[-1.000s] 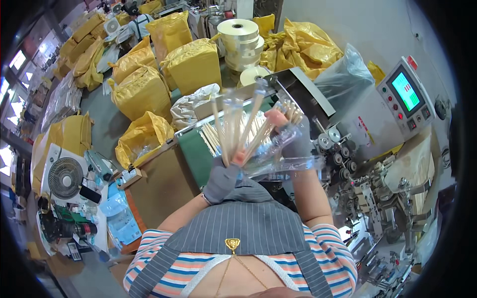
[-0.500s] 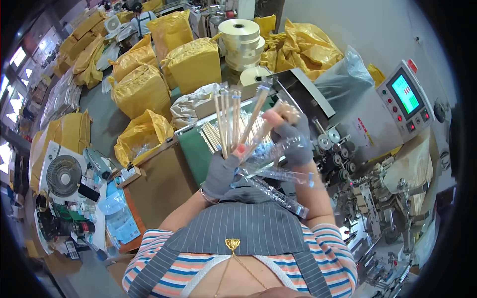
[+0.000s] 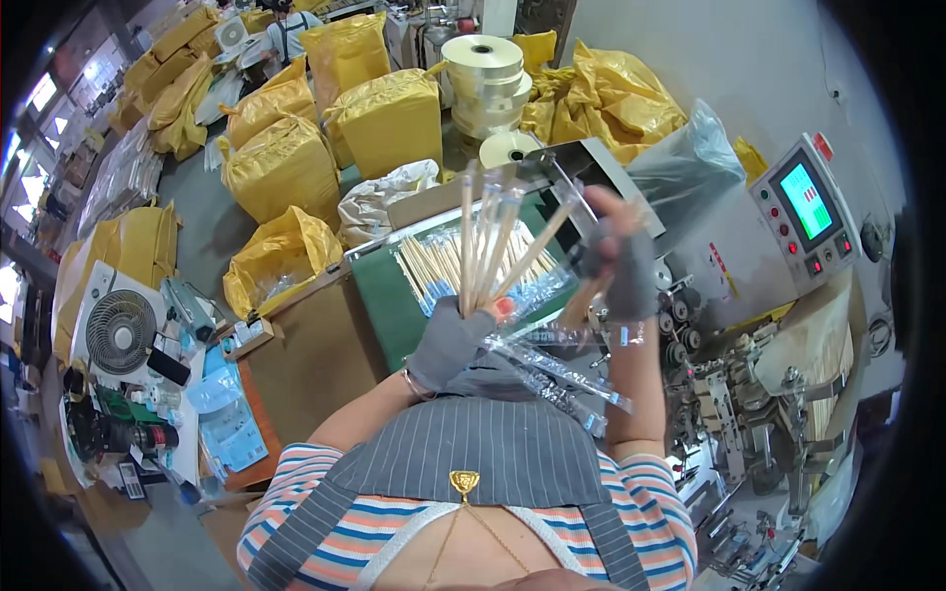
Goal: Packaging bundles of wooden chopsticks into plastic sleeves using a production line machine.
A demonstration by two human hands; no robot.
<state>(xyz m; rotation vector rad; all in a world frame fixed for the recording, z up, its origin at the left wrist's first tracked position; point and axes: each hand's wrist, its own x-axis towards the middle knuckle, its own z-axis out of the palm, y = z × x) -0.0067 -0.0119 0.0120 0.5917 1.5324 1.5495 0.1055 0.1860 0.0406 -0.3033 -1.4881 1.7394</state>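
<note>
Grey-gloved, gripping wrapped sticks (image 3: 499, 248) mid-frame with left hand (image 3: 448, 345) | cannot tell grip of right hand (image 3: 629, 271), blurred | green mat (image 3: 377, 305) edge beside brown board (image 3: 320, 340), centre-left | print on wrappers (image 3: 562, 375) too small to read

Pale grey wall (image 3: 729, 59), upper right. Grey floor (image 3: 192, 222) visible left of centre, runs toward the back. Row of windows (image 3: 41, 93) along the far left edge, glare-bright. Green-topped desk (image 3: 377, 310) near centre; flat brown panel (image 3: 330, 340) adjoins its left side.

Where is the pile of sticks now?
In the head view, the pile of sticks lies near the middle, on the green surface, just beyond the left hand.
</note>
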